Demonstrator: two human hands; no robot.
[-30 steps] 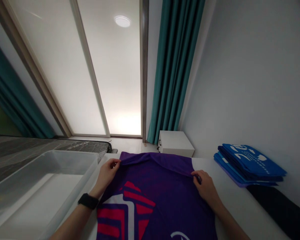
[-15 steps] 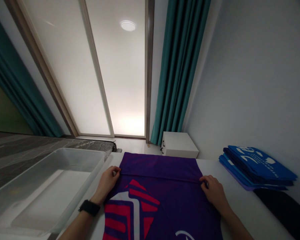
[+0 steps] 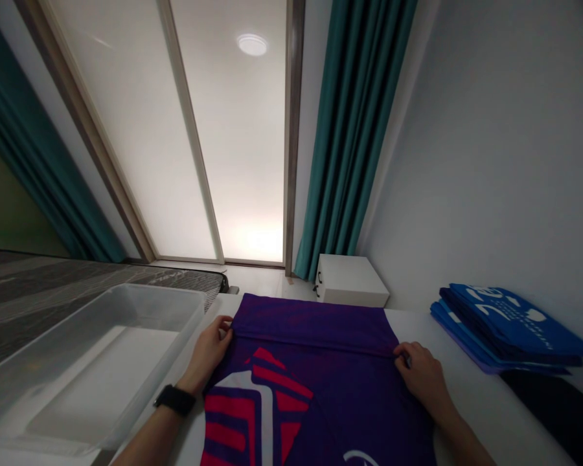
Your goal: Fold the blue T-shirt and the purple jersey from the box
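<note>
A purple shirt (image 3: pixel 350 401) with a red and white print lies spread flat on a white table (image 3: pixel 459 362). A fold line runs across it from side to side, with a plain purple band beyond. At the left end of that line, my left hand (image 3: pixel 212 343), with a black watch (image 3: pixel 175 400) on the wrist, pinches the cloth edge. My right hand (image 3: pixel 422 374) has its fingers closed on the opposite edge, at the right end of the line. The shirt's near end runs out of view at the bottom.
To the left stands a translucent plastic bin (image 3: pixel 102 382). A stack of folded blue printed cloth (image 3: pixel 515 323) rests at the right, beside a dark cloth (image 3: pixel 554 408). Beyond the table are a white cabinet (image 3: pixel 352 278) and a teal curtain (image 3: pixel 354 142).
My right hand has shifted slightly outward along the edge, and its fingers have curled more. The left hand stays at its edge. The view has moved slightly.
</note>
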